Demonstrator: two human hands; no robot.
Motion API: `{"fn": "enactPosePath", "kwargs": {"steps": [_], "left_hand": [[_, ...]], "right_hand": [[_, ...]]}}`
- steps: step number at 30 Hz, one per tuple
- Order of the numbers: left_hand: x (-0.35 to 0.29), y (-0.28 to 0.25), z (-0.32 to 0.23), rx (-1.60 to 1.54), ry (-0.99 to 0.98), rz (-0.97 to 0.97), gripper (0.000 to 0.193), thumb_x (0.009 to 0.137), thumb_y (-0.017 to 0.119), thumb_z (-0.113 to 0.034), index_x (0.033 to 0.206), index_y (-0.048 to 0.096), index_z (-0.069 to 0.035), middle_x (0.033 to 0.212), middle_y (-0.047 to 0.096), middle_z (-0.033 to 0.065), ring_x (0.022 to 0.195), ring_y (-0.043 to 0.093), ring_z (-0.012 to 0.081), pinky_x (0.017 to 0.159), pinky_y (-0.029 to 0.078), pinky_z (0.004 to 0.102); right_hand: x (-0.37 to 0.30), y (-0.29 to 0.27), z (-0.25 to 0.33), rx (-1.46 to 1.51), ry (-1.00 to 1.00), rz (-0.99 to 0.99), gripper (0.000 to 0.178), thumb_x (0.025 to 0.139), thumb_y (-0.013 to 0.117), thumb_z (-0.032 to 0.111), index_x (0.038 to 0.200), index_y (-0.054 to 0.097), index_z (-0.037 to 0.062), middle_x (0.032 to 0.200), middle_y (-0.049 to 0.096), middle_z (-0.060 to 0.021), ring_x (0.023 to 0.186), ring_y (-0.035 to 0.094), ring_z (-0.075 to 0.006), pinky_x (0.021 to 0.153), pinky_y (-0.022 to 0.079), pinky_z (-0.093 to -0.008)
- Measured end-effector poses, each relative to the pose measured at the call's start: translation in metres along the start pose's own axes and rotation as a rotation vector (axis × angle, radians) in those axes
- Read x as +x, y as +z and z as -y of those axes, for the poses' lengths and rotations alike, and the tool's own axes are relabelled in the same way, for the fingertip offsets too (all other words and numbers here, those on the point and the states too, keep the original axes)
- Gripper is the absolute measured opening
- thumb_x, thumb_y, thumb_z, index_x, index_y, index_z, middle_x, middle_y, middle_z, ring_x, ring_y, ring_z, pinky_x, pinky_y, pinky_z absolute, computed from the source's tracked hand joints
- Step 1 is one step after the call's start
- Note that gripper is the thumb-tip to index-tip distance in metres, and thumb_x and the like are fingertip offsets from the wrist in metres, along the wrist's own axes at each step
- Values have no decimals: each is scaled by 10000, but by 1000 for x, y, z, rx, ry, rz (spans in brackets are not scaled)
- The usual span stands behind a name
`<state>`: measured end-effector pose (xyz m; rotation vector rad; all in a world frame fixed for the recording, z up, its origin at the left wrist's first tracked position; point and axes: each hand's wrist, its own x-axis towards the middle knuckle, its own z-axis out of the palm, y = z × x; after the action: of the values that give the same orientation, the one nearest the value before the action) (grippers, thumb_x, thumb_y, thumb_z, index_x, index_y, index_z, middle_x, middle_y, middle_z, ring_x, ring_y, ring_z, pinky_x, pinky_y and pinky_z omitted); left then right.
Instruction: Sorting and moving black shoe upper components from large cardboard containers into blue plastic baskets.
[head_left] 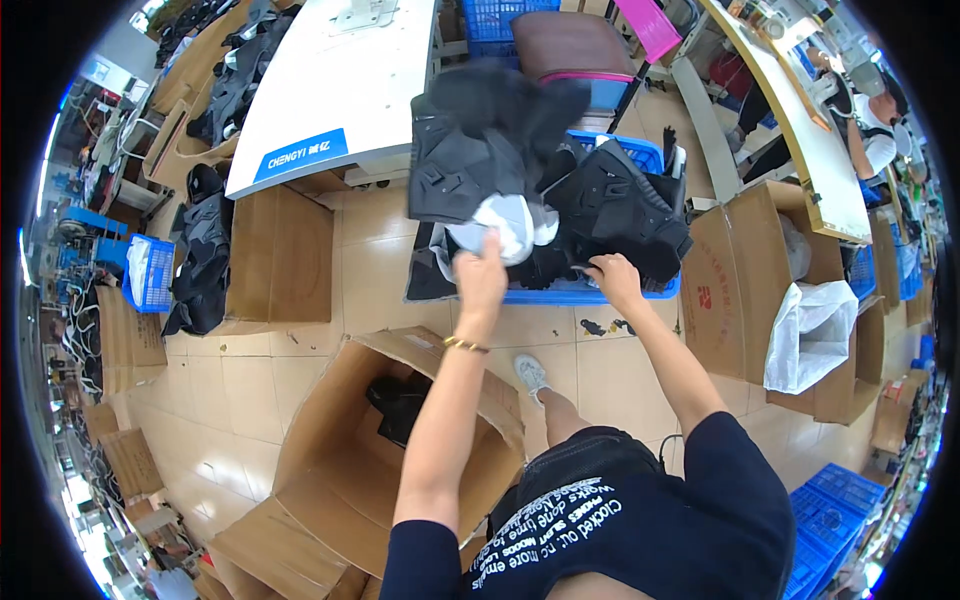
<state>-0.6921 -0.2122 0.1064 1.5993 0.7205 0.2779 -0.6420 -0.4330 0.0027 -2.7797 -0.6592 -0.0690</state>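
Observation:
In my left hand (482, 272), the fingers are closed on the white-and-grey part of a black stitched piece (460, 170), which looks like a shoe upper. It is raised over the near left of a blue crate (550, 297), its far end smeared by motion. My right hand (614, 280) is at the crate's near side with fingers bent together beside the black pieces. What it grips, if anything, is too small to make out. More black stitched pieces (620, 210) are heaped in the crate and hide most of its inside.
An open cardboard box (330, 450) with a black item inside stands at my near left. A white table (320, 90) is at the far left, a brown-seated stool (570, 45) beyond the crate. Cardboard boxes (730, 280) and a pale plastic bag (810, 335) stand to the right.

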Motion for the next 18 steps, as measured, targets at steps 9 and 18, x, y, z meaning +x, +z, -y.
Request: {"fn": "enactPosePath", "kwargs": {"steps": [9, 18], "left_hand": [[3, 55, 56, 9, 159, -2, 449, 790, 511, -290, 525, 499, 72, 448, 490, 156, 432, 469, 169, 472, 380, 349], [-30, 37, 73, -163, -350, 539, 363, 857, 425, -259, 1009, 468, 67, 838, 555, 105, 761, 538, 143, 666, 436, 261]], "right_hand": [[84, -77, 73, 507, -267, -389, 358, 707, 612, 191, 1018, 518, 42, 1046, 490, -166, 976, 444, -326, 850, 343, -376], [185, 37, 113, -80, -25, 129, 959, 544, 505, 706, 1309, 83, 311, 1371, 111, -81, 1248, 66, -352, 854, 93, -689]]}}
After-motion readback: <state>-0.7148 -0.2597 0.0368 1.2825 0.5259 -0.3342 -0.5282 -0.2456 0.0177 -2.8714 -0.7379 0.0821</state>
